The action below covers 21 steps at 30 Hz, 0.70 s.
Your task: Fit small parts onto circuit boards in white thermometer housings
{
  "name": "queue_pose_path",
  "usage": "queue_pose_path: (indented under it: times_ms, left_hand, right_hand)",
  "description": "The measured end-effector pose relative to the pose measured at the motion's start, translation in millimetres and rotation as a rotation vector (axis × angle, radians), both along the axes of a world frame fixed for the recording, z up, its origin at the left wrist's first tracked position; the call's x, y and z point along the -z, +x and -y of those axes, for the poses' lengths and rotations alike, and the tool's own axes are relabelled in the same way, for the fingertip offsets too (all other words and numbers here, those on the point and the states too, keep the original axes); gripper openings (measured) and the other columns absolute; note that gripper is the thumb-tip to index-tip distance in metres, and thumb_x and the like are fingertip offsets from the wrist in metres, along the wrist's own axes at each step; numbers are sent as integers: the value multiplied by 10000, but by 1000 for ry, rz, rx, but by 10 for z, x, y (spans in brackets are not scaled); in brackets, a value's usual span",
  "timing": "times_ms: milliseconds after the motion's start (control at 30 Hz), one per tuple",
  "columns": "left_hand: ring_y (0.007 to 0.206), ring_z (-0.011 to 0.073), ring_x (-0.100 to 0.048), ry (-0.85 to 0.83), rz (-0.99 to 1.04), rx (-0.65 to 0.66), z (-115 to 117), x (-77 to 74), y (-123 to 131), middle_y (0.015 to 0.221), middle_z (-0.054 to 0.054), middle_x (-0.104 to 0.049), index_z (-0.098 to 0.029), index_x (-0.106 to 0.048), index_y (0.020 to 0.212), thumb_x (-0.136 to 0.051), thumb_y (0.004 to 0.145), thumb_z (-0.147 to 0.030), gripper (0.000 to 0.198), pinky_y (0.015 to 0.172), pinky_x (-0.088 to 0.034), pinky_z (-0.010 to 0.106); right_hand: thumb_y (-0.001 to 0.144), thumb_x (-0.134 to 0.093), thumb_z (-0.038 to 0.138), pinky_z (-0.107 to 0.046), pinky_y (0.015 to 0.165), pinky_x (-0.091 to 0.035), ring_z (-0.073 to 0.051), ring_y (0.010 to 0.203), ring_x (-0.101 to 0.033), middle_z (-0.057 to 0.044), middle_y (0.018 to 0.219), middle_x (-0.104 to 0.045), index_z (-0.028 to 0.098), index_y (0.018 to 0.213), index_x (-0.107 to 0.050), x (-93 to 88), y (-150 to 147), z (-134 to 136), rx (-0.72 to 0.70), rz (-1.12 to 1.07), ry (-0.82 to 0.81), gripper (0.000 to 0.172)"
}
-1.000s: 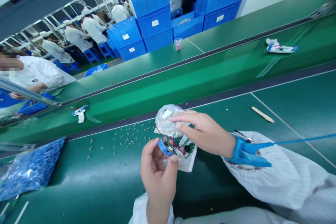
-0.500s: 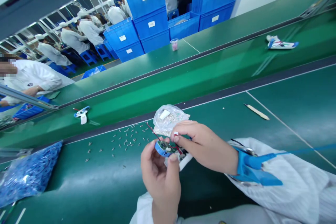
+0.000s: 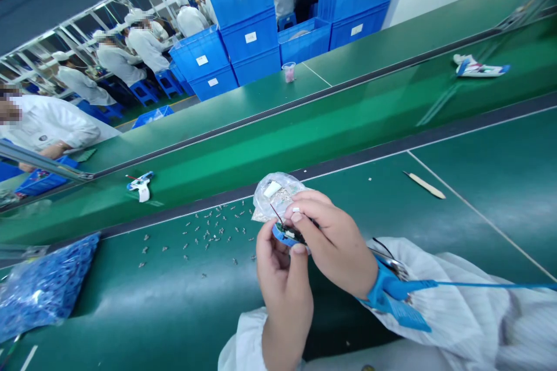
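Small circuit board (image 3: 289, 234) with blue plastic rim and thin dark wires: held in the air between both hands, over a green workbench (image 3: 174, 301). Left hand (image 3: 282, 293): thumb and fingers clamped on the blue rim. Right hand (image 3: 333, 243), blue wrist strap (image 3: 387, 295): fingertips pinching the board from above. Crumpled clear plastic bag (image 3: 276, 197): just behind the board. Scattered small metal parts (image 3: 209, 237): beside the left hand.

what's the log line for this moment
left hand: holds small circuit board with blue part | right hand: fingertips on it | wrist: blue antistatic strap | nearby: clear plastic bag, loose metal parts
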<state>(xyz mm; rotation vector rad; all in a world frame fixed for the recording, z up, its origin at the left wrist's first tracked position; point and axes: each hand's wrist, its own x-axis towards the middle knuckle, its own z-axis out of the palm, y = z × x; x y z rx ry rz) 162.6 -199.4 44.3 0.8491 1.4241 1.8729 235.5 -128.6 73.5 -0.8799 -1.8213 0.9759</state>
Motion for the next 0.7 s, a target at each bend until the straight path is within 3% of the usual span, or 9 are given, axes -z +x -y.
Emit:
queue_pose_path:
  times_ms: [133, 367, 533, 700]
  left_hand:
    - [960, 80, -671, -11, -4, 1, 18, -9, -23, 1077, -32, -705, -326, -591, 1165, -658, 864, -254, 317, 826, -511, 118]
    - [1035, 86, -644, -14, -53, 46, 95, -73, -54, 1167, -64, -674, -393, -589, 1212, -635, 880, -219, 377, 893, -484, 119]
    - [1045, 118, -638, 2, -49, 117, 182, -160, -87, 1183, -34, -665, -373, -577, 1253, -609, 895, -278, 372, 894, -491, 143]
    - [1033, 183, -638, -41, -91, 162, 264, -190, -120, 1212, 24, -632, -363, -584, 1269, -601, 890, -300, 385, 845, -544, 223]
  right_hand:
    - [896, -444, 148, -316, 784, -370, -163, 797, -522, -17, 716, -594, 170, 698, -583, -52, 24, -29, -54, 19, 11, 242]
    - [892, -462, 161, -302, 748, -336, -139, 712, -451, 0, 617, -503, 162, 580, -500, -250, 179, -175, -333, 88, 78, 313]
    - [870, -490, 159, -292, 727, -341, -136, 702, -450, -4, 639, -519, 166, 588, -545, -460, 297, -298, -561, 193, 114, 287]
    - [853, -417, 129, -286, 669, -326, -117, 580, -373, 18, 519, -443, 170, 498, -406, -639, 325, -345, -729, 343, 179, 357]
